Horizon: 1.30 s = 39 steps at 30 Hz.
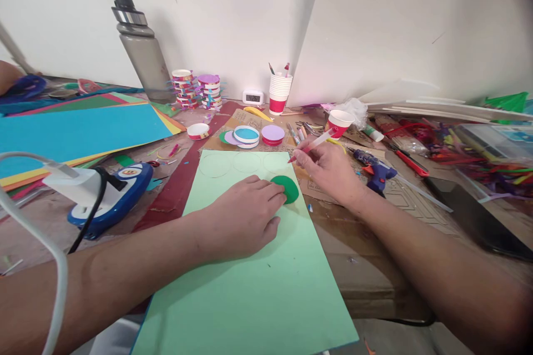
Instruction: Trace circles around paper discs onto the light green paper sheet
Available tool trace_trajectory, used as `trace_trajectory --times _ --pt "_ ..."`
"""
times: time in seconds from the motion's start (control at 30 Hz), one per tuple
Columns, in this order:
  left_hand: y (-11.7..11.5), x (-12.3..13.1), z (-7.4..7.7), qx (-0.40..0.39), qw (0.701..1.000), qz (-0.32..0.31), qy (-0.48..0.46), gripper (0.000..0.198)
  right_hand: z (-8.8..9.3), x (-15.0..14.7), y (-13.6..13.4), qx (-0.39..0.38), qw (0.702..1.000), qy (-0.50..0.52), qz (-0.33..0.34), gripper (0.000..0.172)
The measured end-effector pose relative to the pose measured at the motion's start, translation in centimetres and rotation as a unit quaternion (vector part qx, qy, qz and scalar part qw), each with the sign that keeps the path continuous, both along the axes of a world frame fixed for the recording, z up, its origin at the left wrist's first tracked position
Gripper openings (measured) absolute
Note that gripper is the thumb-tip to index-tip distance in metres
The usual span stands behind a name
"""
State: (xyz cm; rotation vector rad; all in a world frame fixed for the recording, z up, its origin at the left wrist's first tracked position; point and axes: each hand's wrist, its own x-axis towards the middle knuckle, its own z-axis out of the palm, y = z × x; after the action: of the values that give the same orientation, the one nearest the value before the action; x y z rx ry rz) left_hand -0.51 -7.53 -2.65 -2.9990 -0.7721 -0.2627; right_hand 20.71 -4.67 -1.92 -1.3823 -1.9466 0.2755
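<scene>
A light green paper sheet [250, 288] lies before me, with several faint pencil circles near its far edge. My left hand [254, 213] rests flat on the sheet, its fingertips on the edge of a dark green paper circle [288, 189]; thumb and fingers are apart. Partly under those fingers, the circle's left side is hidden. In my right hand [322, 169], closed between thumb and fingers, is a red pen [316, 143] with a clear barrel, its tip pointing down-left just above the sheet's right edge, beyond the green circle. Whether the tip touches paper I cannot tell.
Behind the sheet stand paper-topped cup rings [273, 134], stacked paper cups [280, 91], a small clock [252, 97] and a bottle [145, 55]. Coloured sheets [83, 133] and a blue power strip [112, 208] lie left. At right are a glue gun [377, 173] and phone [478, 216].
</scene>
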Motion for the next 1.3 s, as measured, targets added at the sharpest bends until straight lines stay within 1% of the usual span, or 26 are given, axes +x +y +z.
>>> trace_trajectory --times 0.1,0.2,0.43,0.67,0.8,0.97,1.3 --pt "-0.3 -0.1 0.0 -0.006 1.000 -0.002 0.000 0.036 -0.2 -0.9 -0.5 -0.018 0.999 0.002 0.049 0.021" --pt "-0.6 -0.3 -0.2 -0.014 1.000 0.003 -0.013 0.041 -0.5 -1.7 -0.8 -0.025 0.997 -0.016 0.066 0.021" --pt "-0.9 -0.5 -0.7 -0.002 1.000 0.006 -0.015 0.046 -1.0 -2.0 -0.6 -0.029 0.997 -0.040 0.062 0.019" --pt "-1.2 -0.6 -0.8 0.006 1.000 0.007 -0.001 0.066 -1.0 -2.4 -0.5 -0.032 0.996 -0.058 0.059 0.018" --pt "-1.2 -0.5 -0.7 0.000 1.000 0.004 0.004 0.072 -1.0 -2.6 -0.5 -0.038 0.996 -0.062 0.055 0.022" --pt "-1.2 -0.4 -0.7 0.000 1.000 0.002 0.000 0.074 -0.8 -2.8 -0.6 -0.043 0.995 -0.071 0.055 0.022" --pt "-1.1 -0.5 -0.9 0.007 1.000 0.003 0.001 0.075 -0.7 -3.4 -1.0 -0.030 0.994 -0.074 0.071 0.021"
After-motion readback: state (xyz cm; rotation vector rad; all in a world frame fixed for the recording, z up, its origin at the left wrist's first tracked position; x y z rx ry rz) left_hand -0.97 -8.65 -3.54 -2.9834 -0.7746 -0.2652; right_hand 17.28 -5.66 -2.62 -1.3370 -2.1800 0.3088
